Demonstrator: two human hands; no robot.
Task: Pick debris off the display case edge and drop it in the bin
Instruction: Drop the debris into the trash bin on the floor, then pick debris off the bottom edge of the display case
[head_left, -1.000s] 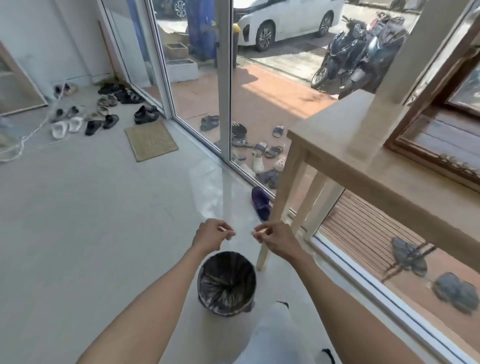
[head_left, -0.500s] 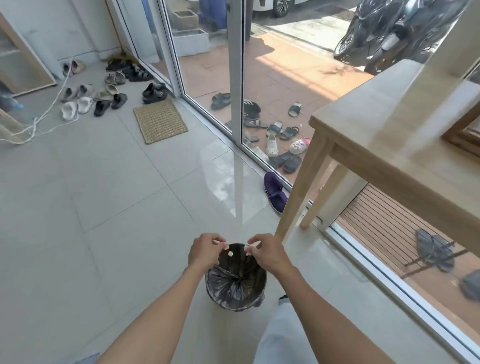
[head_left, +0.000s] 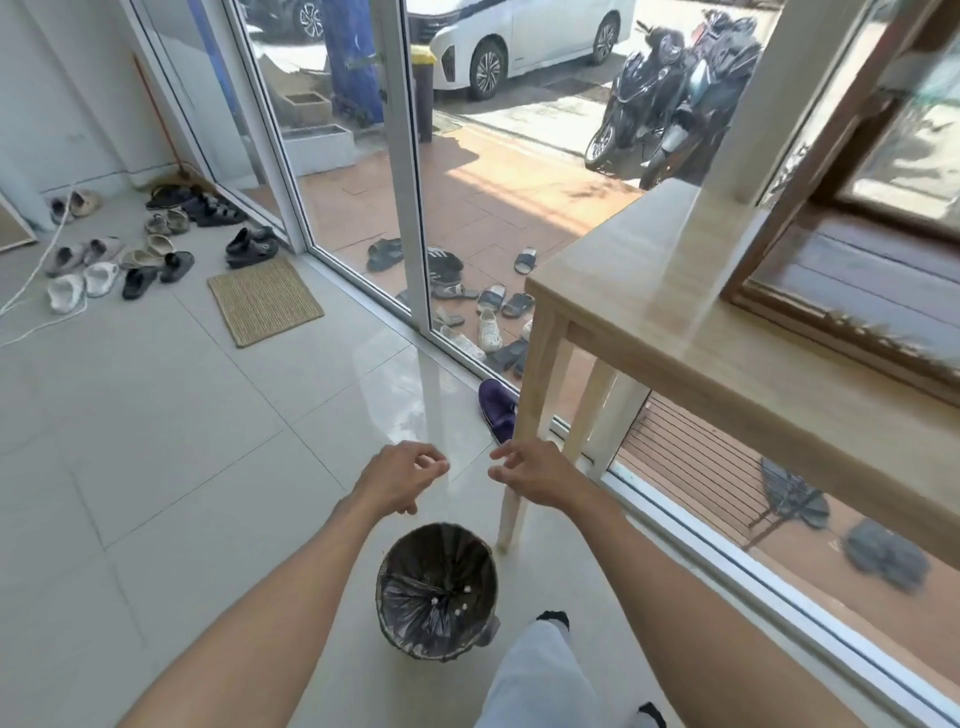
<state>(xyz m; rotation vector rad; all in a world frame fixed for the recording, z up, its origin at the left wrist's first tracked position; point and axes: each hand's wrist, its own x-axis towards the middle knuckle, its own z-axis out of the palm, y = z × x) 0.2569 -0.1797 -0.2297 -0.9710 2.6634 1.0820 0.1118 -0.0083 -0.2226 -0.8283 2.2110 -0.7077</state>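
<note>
Fingers of the left hand (head_left: 400, 475) and right hand (head_left: 530, 470) are spread loosely apart, nothing gripped, above the bin (head_left: 387, 582). Small white debris (head_left: 457, 605) is seen inside its black liner.

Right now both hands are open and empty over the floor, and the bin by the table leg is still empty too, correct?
Not quite. The head view shows both the left hand and the right hand open and empty, but the bin by the table leg is not empty: several small white bits lie on its black liner.
</note>
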